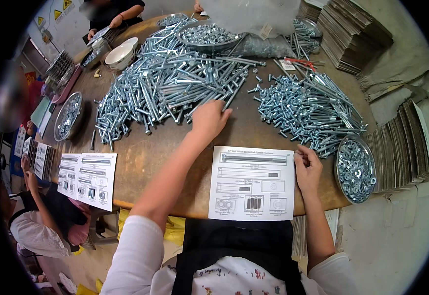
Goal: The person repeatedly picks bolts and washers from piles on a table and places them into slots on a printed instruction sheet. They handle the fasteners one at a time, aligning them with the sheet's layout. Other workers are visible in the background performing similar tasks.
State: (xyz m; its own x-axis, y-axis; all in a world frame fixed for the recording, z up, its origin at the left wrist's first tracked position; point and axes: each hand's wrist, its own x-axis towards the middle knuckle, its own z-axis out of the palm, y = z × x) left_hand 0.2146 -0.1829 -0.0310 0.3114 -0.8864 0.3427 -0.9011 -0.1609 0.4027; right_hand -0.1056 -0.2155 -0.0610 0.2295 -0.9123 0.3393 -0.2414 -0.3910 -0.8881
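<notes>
My left hand (209,119) reaches to the near edge of a big heap of long silver bolts (175,81). Its fingers are curled down among the bolt ends with the thumb out to the side; what they grip, if anything, is hidden. By the table's front edge lies a white printed sheet (251,201) with drawings of bolts, nuts and washers. My right hand (307,167) holds this sheet at its upper right edge, fingers bent. Beyond that hand is a second heap, of shorter and long bolts (298,105).
A metal bowl of washers (356,169) stands at the right edge, with cardboard stacks (396,147) beside it. Another bowl (69,115) and a printed sheet (87,179) are at left. Co-workers sit left and at the far side. A bowl of nuts (208,37) stands behind the heap.
</notes>
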